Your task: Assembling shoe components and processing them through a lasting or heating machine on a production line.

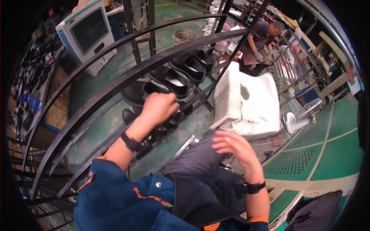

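Observation:
My left hand (pixel 160 109), fingers curled closed, is at the heel end of a black shoe (pixel 133 92) on the dark metal rack. Its fingertips are partly hidden, but it appears to grip that shoe. Beyond it, in a row, stand more black shoes: one (pixel 163 75) with a pale insole and others (pixel 189 67) farther back. Smaller dark shoe shapes show below my left wrist. My right hand (pixel 236 148) hovers above my lap with its fingers stretched out and holds nothing. Both wrists wear black bands.
Curved black rack bars (pixel 127 75) cross in front on the left. A white cloth-covered block (pixel 250 102) stands ahead, with a seated co-worker (pixel 259 46) behind it. An air cooler (pixel 86 34), a bucket (pixel 184 36), a small fan (pixel 302 113) and green perforated panels (pixel 293 163) lie around.

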Tool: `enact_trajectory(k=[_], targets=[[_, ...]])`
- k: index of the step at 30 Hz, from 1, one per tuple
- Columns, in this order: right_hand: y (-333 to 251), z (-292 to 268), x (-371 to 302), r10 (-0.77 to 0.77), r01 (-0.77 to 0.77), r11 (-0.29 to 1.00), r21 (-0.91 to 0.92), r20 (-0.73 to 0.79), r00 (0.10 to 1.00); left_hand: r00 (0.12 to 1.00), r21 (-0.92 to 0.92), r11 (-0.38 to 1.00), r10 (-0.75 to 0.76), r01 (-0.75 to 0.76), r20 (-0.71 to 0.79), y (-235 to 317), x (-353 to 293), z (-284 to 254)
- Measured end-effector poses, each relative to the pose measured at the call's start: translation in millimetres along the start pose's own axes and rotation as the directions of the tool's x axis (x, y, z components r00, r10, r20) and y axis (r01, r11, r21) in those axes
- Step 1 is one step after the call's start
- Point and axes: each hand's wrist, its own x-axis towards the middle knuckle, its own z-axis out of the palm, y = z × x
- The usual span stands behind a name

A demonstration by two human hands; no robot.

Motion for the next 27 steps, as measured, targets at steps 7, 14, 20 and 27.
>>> enact_trajectory(k=[7, 14, 20, 27], targets=[[1, -80, -156, 0.123, -0.185, 0.979, -0.091, -0.462, 0.878, 0.979, -0.054, 0.998, 0.016, -0.027, -0.205, -64, -2, 91], [15, -85, -395, -0.058, 0.053, 0.998, -0.043, -0.941, 0.332, 0.916, 0.295, 0.955, 0.103, 0.018, -0.389, -19, 8, 75], [139, -60, -630, 0.237, 0.38, 0.925, -0.003, -0.776, -0.585, 0.845, -0.479, 0.773, 0.524, -0.416, 0.112, 132, 24, 126], [208, -151, -743, 0.359, 0.456, 0.815, -0.359, -0.304, -0.882, 0.723, -0.275, 0.743, 0.664, -0.611, 0.188, 228, -15, 141]])
